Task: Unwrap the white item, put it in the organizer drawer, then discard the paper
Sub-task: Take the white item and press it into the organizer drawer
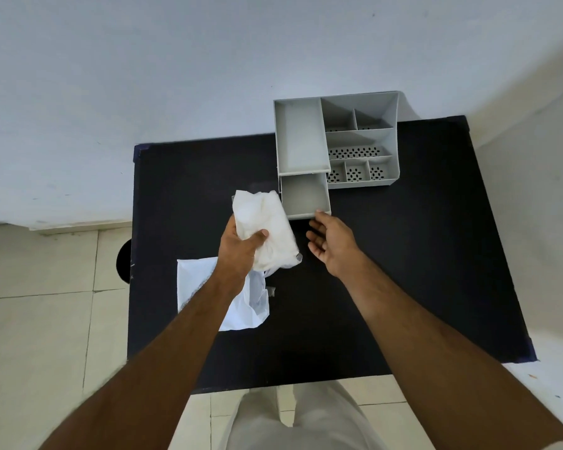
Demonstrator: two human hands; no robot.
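Observation:
My left hand (238,251) grips a soft, crumpled white item (267,228) and holds it above the black table, just left of the drawer. The grey organizer (361,141) stands at the table's far edge. Its drawer (304,194) is pulled out toward me and looks empty. My right hand (330,243) is open, palm up, with its fingertips touching the drawer's front right corner. White wrapping paper (238,303) lies flat on the table under my left forearm, partly hidden by it.
The black table (403,271) stands against a pale wall. A round dark object (124,261) sits on the tiled floor at the table's left edge. The organizer has several small perforated compartments on its right side.

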